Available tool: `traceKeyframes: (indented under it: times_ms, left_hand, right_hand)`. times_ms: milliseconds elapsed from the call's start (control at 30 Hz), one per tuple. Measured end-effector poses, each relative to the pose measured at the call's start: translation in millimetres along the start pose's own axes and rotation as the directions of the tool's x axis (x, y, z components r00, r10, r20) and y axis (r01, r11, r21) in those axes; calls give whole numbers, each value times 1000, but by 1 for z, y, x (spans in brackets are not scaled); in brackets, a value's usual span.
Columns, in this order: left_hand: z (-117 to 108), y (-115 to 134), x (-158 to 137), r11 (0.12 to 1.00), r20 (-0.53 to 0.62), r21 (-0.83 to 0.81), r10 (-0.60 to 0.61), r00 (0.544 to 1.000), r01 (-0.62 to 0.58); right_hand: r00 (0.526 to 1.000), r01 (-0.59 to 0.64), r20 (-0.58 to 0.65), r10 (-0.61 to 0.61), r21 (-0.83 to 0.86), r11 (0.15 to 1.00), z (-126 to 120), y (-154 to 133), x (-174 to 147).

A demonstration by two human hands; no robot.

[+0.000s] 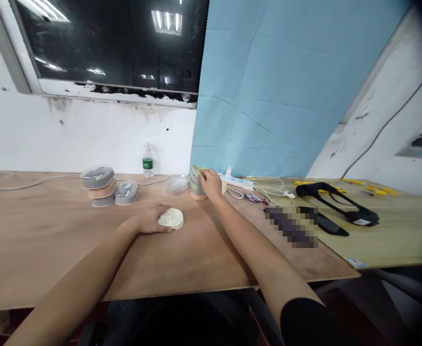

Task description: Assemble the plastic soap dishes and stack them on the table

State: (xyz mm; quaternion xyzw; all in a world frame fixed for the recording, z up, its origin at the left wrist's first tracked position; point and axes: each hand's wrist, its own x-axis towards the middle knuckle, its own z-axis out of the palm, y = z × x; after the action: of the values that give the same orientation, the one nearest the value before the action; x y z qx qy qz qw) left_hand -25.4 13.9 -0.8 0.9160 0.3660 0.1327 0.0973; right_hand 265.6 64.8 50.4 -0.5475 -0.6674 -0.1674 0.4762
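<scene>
My left hand [149,219] is closed round the left side of a shallow cream plastic box [173,218] that rests on the table, thumb along its near side. My right hand [211,184] reaches to a stack of rounded plastic boxes by the wall, its fingers gripping the rim of the green box [196,169] on top. A grey box [195,180] and an orange box [197,194] show lower in that stack. Just left of it lie clear plastic lids [177,184]. What is inside the stacked boxes is hidden.
On the left stand lidded grey and orange boxes [98,181] and one single lidded grey box [126,192]. A water bottle [147,161] is against the wall. To the right are a power strip [237,181] with cables, a black strap-like frame [340,206] and yellow pieces [376,190].
</scene>
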Motion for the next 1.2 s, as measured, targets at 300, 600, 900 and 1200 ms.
traceKeyframes:
  times_ms: [300,600,900,1200]
  left_hand:
    - [-14,13,-2,989,-265,-150,-45,963,5]
    - [-8,-2,2,970,-395,-229,-17,918,-80]
    - [-17,-40,-6,788,-554,131,-446,703,602]
    - [-13,-44,-5,719,-413,249,-527,743,649]
  right_hand:
    - [824,479,224,-520,213,851,-3,-37,-74]
    - [890,430,38,-455,265,863,-7,-30,-63]
    - [709,-388,-298,639,592,706,-32,60,-32]
    - [572,-541,178,800,816,205,-24,83,-36]
